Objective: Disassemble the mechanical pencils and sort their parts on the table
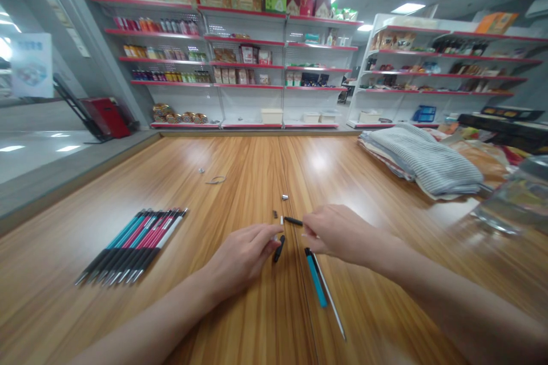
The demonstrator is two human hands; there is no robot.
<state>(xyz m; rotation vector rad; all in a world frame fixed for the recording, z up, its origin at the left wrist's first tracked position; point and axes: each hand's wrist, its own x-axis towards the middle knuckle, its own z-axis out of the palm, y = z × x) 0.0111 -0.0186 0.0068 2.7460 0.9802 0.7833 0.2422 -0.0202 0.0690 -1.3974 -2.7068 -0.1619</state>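
My left hand is closed over the table, its thumb and fingers drawn together; whatever they pinch is mostly hidden. A black pen grip is right beside its fingertips. Opposite it, my right hand is also closed, with a small pale bit showing at the fingers. A black pen tip section points out left of its knuckles; whether they touch I cannot tell. Between the hands are a small white piece and a dark clip-like piece. Below the right hand lie a teal pen barrel and a thin white refill.
A row of teal, pink and white pens lies at left. Farther off are a silver cone, a thin loop and a tiny metal piece. Folded cloths and a clear container stand at right. Stocked shelves rise behind.
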